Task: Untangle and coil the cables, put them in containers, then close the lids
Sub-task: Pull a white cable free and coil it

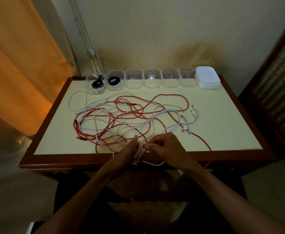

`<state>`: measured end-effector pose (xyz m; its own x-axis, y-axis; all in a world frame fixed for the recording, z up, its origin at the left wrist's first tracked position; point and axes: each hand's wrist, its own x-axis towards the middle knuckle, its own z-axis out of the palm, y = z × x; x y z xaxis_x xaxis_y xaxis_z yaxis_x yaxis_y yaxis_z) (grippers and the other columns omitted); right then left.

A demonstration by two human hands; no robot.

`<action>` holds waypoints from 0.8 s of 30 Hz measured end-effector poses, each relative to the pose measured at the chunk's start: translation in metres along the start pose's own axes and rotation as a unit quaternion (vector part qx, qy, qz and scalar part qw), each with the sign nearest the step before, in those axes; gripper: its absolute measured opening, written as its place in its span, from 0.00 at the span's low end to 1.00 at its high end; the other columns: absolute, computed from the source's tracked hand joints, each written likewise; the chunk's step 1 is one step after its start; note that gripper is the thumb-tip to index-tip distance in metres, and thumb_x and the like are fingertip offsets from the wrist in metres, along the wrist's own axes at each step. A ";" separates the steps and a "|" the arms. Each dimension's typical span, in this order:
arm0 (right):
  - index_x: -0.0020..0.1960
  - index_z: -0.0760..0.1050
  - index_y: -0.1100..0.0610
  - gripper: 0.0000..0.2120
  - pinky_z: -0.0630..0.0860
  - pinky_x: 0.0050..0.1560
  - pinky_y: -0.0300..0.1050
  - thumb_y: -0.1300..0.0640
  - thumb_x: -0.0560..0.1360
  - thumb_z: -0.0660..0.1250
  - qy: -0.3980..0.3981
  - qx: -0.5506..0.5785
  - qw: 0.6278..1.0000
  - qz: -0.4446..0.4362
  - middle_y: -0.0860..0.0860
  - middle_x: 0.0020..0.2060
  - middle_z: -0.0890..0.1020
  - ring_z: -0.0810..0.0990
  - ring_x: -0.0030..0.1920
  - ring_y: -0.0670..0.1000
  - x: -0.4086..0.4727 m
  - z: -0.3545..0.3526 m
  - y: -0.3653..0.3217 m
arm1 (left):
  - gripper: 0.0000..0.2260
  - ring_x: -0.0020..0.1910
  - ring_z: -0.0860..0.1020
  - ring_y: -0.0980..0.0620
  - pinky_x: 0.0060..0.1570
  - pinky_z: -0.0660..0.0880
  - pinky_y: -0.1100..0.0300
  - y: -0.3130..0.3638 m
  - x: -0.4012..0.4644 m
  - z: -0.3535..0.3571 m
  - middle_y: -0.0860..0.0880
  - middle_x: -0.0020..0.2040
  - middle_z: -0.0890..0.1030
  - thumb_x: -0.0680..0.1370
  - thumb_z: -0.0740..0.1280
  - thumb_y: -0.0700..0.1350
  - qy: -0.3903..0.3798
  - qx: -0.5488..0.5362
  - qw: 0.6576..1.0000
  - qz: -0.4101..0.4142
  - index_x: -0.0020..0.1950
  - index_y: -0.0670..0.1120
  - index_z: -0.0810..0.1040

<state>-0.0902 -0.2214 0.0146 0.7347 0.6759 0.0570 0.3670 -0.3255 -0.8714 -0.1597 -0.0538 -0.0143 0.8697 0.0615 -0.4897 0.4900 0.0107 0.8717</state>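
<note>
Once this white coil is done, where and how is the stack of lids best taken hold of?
Judging by its pose, grip the stack of lids by its two long sides, coming from above and the front. The last clear container sits close on its left, and the wall is behind, so the front and right edges look freest. Both hands are now busy with the white cable.

No legible text or labels

You have six clear containers (133, 78) in a row: two hold coiled black cables (114, 80), four are empty. One stack of white lids (207, 77), about six. The tangled red cables (170, 96) and white cables (87, 108) cannot be counted.
</note>
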 end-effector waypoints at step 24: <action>0.55 0.78 0.55 0.12 0.77 0.52 0.40 0.55 0.84 0.56 0.063 0.057 0.990 0.111 0.50 0.47 0.82 0.80 0.49 0.45 -0.015 0.025 0.014 | 0.17 0.39 0.76 0.52 0.43 0.70 0.60 -0.004 0.001 0.029 0.50 0.39 0.77 0.83 0.53 0.52 0.220 0.434 0.849 0.206 0.49 0.44 0.77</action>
<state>-0.1098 -0.2196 -0.0104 0.8582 0.5058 -0.0871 0.1279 -0.3751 -0.9181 -0.1594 -0.0827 -0.0188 0.9652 0.2504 0.0754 0.1739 -0.8300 0.5299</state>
